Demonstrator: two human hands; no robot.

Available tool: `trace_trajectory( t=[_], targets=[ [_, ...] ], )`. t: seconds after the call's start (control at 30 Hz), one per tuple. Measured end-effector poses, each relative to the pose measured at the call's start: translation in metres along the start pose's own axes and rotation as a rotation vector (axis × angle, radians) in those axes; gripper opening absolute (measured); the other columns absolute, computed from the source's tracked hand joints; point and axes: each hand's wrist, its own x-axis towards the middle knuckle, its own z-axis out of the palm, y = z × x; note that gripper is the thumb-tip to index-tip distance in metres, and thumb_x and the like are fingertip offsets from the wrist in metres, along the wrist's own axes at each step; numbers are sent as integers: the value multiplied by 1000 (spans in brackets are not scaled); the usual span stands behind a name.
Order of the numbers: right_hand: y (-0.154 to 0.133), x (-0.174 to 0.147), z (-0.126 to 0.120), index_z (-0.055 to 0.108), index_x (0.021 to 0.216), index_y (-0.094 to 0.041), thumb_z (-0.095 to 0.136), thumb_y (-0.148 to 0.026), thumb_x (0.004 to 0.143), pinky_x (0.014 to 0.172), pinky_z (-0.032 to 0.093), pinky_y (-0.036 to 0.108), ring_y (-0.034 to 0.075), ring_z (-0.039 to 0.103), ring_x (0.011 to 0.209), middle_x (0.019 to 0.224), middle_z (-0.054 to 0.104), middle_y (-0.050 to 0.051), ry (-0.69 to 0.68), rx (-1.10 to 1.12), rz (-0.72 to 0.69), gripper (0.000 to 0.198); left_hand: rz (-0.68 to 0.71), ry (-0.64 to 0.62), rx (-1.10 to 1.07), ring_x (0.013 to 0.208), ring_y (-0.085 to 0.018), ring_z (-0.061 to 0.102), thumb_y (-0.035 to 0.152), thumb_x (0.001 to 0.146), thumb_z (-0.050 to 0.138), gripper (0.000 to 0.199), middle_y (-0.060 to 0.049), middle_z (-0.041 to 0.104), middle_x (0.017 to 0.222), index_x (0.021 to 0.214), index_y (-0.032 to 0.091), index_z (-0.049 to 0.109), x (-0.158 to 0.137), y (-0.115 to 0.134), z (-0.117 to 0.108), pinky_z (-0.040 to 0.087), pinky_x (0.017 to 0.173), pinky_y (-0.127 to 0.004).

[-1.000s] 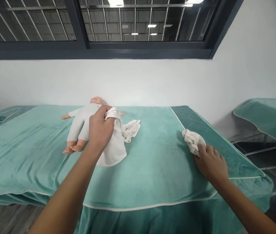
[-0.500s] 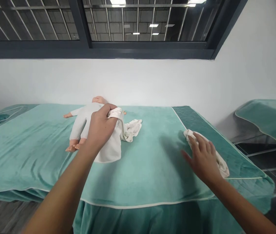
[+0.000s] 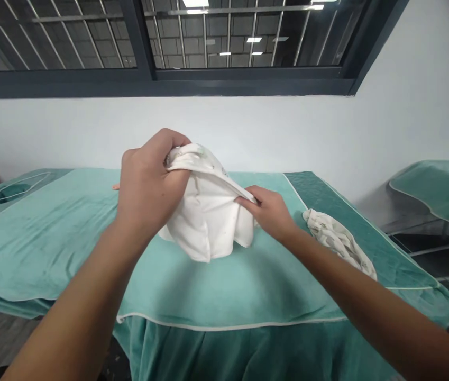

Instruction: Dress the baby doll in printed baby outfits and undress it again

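A white cloth garment [image 3: 210, 217] with a faint print hangs between my two hands above the bed; its exact kind is not clear. My left hand [image 3: 153, 180] pinches its upper left edge. Lower down, my right hand [image 3: 267, 211] grips the right edge between thumb and fingers. The baby doll is almost wholly hidden behind my left hand, with only a bit of the doll's hand [image 3: 116, 187] showing. Beside my right forearm, a bunched printed white cloth [image 3: 339, 241] lies on the bed.
A green cover [image 3: 69, 222] with pale piping spreads over the bed. Behind it stand a white wall [image 3: 248, 132] and a dark-framed barred window [image 3: 244, 74]. Another green-covered surface [image 3: 442, 190] is at the right. A thin cord [image 3: 14, 190] lies at the far left.
My left hand has lifted the garment up, and it now covers the doll from view. My right hand has left the bunched cloth, moved left and taken hold of the garment's other side.
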Motion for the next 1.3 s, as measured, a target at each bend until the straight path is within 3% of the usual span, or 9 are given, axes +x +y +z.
trace_trajectory(
  t=[0.2, 0.37, 0.47, 0.57, 0.63, 0.73, 0.83, 1.07, 1.3],
  targets=[
    [-2, -1, -37, 53, 69, -19, 55, -61, 85, 56, 30, 24, 11, 41, 61, 63, 45, -4, -213, 168, 93, 44, 78, 11, 160, 80, -18, 60, 15, 81, 48, 23, 0, 69, 88, 94, 25, 64, -6, -36, 9, 43, 71, -31],
    [-27, 1, -38, 42, 64, -21, 49, -52, 90, 55, 30, 25, 12, 38, 60, 63, 39, -3, -96, 108, 84, 41, 249, 13, 328, 96, -20, 59, 1, 76, 40, 45, -4, 64, 110, 108, 26, 60, -11, -35, 27, 44, 69, -30],
    [-36, 5, -39, 46, 70, -21, 45, -48, 92, 56, 33, 25, 13, 42, 63, 67, 45, -2, -27, 113, 72, 35, 367, -72, 434, 93, -21, 59, -2, 75, 37, 44, -5, 65, 103, 103, 23, 61, -13, -38, 37, 40, 62, -29],
    [-37, 9, -46, 53, 77, -22, 46, -39, 91, 56, 33, 25, 13, 45, 61, 67, 50, -2, -11, -30, 46, 24, 409, -100, 529, 86, -22, 59, -2, 75, 37, 41, -6, 66, 92, 96, 21, 63, -12, -44, 40, 36, 58, -29],
    [-33, 12, -53, 59, 89, -22, 46, -30, 89, 57, 32, 25, 15, 48, 63, 71, 57, -1, -9, -224, 8, 15, 373, -102, 560, 83, -22, 60, -2, 73, 38, 40, -5, 67, 89, 94, 22, 64, -10, -48, 38, 33, 56, -29],
    [-23, 14, -63, 60, 105, -22, 42, -22, 87, 60, 33, 27, 17, 55, 70, 87, 66, 2, -3, -489, -43, 25, 257, -128, 568, 76, -21, 60, -2, 69, 38, 43, -4, 68, 87, 93, 22, 64, -6, -49, 33, 30, 55, -29],
    [-11, 13, -72, 61, 107, -21, 39, -20, 88, 65, 37, 28, 20, 60, 80, 100, 67, 5, 18, -602, -64, 29, 154, -148, 564, 77, -21, 62, -2, 68, 38, 44, -3, 70, 90, 93, 24, 64, -4, -47, 29, 31, 56, -29],
    [24, -3, -85, 64, 113, -23, 38, -18, 89, 70, 45, 30, 21, 63, 87, 105, 67, 6, 55, -598, -51, 36, 8, -169, 507, 86, -24, 64, 10, 79, 42, 36, -4, 70, 106, 104, 25, 62, -2, -54, 30, 41, 64, -31],
    [38, -9, -108, 72, 104, -26, 42, -13, 81, 79, 47, 33, 23, 63, 98, 107, 71, 2, 72, -530, 87, 39, -245, -386, 256, 83, -22, 64, 38, 85, 49, 29, -3, 70, 99, 110, 29, 61, 6, -66, 26, 49, 68, -30]
  ],
)
